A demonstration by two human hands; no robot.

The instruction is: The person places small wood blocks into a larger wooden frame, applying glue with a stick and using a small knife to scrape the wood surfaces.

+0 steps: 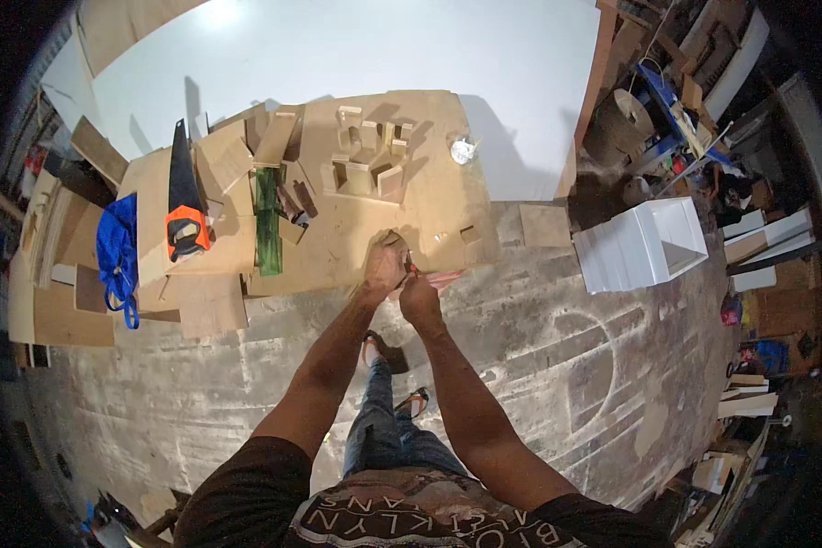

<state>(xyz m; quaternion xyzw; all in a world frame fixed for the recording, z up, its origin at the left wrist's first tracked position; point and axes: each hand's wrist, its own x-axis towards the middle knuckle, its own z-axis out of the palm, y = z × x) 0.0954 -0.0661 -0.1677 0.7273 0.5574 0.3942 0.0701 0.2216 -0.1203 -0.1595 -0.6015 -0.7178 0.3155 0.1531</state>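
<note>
Here, two hands meet at the near edge of a wooden board on the floor.

Left hand [383,265] curls around a small wooden piece [392,239], mostly hidden; right hand [419,294] pinches a thin red tool [411,268], too small to identify. One board [374,219], one orange-handled handsaw [184,205], one green strip [268,222], one blue bag [119,256], several small blocks [367,155].

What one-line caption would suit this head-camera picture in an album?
Both hands, left hand and right hand, meet over a small wood piece at the plywood board edge, handsaw nearby.
</note>
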